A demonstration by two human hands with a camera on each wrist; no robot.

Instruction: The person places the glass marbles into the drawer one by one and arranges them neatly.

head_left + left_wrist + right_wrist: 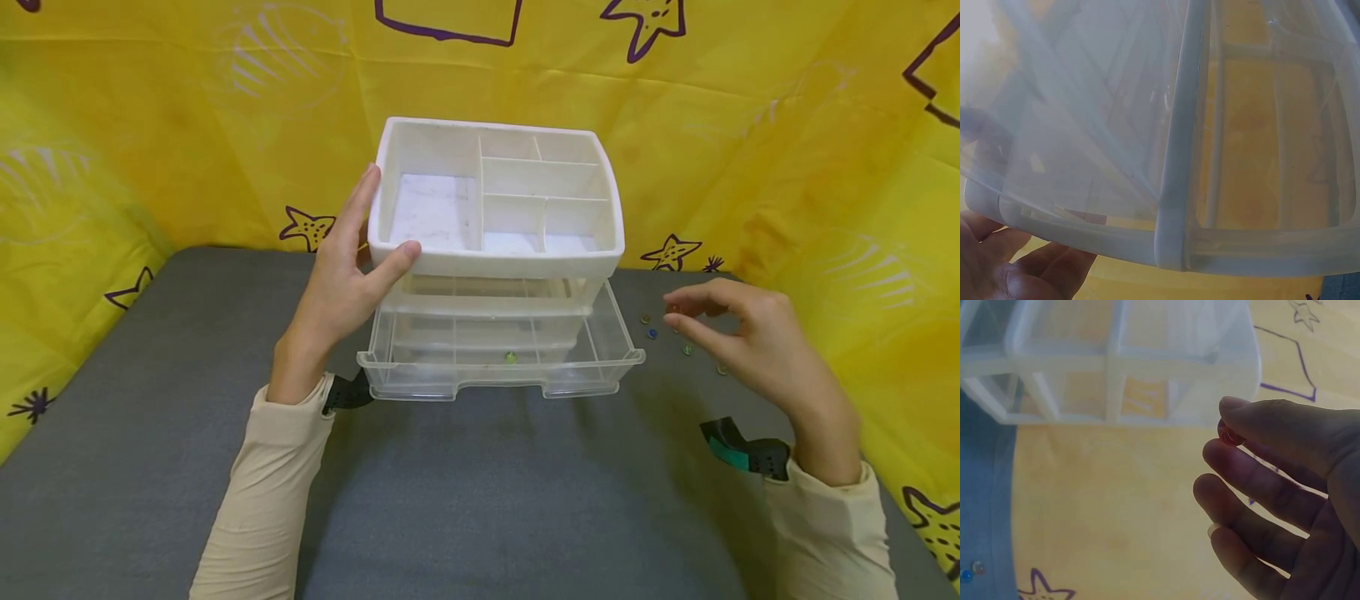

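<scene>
While the left hand (pixel 341 271) grips the white plastic drawer organizer (pixel 495 264) at its left rim, the right hand (pixel 757 342) pinches a red marble (pixel 1229 434) between thumb and forefinger, other fingers loosely spread, over the bench (pixel 487 500) right of the clear drawer (pixel 412 381). Likely hard, light and slippery, the marble suits a pinch around its middle.

Yel. cloth (pixel 187 108) w/ starfish (pixel 307 227), gry tbl (pixel 510 500).

Two hands (pixel 335 287) (pixel 768 354) and one organizer (pixel 495 265) are showing. One red marble (pixel 1230 434), one green marble (pixel 511 357) and at least four other marbles (pixel 652 333) are appearing.
</scene>
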